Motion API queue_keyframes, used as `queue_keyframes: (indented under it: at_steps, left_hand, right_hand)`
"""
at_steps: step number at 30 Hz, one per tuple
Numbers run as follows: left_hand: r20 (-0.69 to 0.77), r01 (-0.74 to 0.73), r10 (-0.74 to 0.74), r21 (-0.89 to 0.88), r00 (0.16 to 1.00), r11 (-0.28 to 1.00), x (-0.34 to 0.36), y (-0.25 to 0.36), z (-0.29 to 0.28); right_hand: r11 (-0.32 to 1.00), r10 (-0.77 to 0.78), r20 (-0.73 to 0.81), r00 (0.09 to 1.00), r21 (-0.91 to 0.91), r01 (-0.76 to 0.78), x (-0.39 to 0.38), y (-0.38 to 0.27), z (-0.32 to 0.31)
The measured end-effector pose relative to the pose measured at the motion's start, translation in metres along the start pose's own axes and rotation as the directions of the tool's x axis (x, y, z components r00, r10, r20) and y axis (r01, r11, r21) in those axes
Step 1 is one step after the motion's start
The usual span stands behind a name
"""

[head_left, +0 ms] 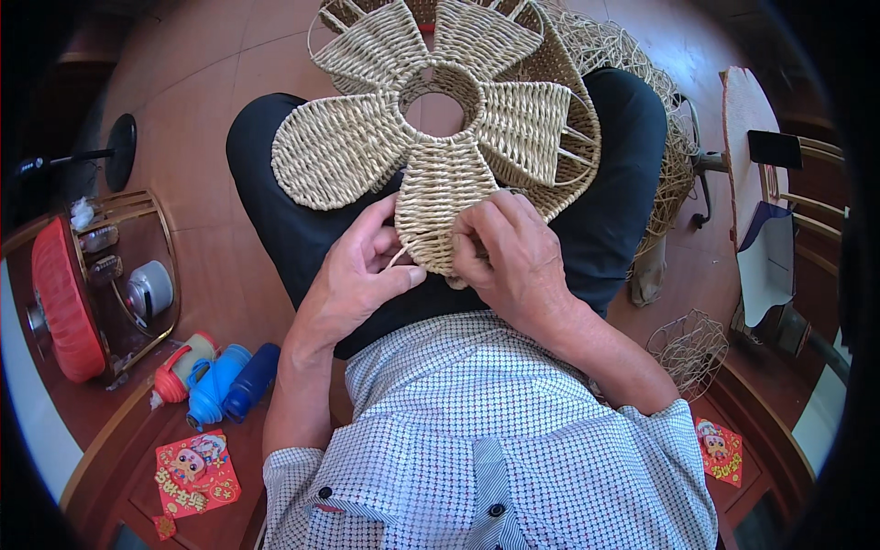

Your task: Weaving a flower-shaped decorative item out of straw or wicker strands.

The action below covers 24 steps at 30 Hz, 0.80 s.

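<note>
While the flower-shaped piece of woven, straw-coloured cord [440, 142] lies across the dark-trousered lap [275, 183], both hands work at the rounded tip of its lower woven petal [445, 197]. The left hand [356, 280] grips the petal's left edge, thumb at the front near a thin, pale loose strand [398, 258]. The right hand [513, 261] is clenched on the right edge, its exact pinch hidden by bent fingers. Beyond the right knee sits a tangled heap of straw-coloured cord [674, 179].
</note>
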State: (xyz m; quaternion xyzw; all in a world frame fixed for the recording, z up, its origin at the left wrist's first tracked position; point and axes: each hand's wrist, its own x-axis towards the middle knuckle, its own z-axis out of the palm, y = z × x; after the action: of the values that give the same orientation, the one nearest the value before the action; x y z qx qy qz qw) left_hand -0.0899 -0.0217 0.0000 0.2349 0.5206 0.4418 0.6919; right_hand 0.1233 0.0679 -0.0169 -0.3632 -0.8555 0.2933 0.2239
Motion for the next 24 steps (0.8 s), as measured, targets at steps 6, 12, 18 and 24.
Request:
queue_keyframes:
  at_steps: [6,12,18,24]
  left_hand:
    - [-0.265,-0.022,0.405,0.814,0.875,0.581,-0.017,0.018,0.026]
    - [0.015,-0.335,0.566,0.819,0.824,0.466,0.014,-0.005,0.047]
    - [-0.173,-0.246,0.395,0.546,0.902,0.801,0.015,-0.001,0.048]
    - [-0.271,-0.116,0.308,0.551,0.912,0.826,0.012,0.005,0.058]
  right_hand:
    - [0.922,0.212,0.17,0.962,0.291,-0.255,0.006,0.003,-0.027]
    - [0.741,0.346,0.351,0.87,0.467,-0.482,0.014,0.005,-0.05]
    - [0.797,0.367,0.168,0.915,0.451,-0.403,0.004,0.018,-0.055]
    - [0.783,0.406,0.351,0.844,0.343,-0.519,-0.001,0.022,-0.06]
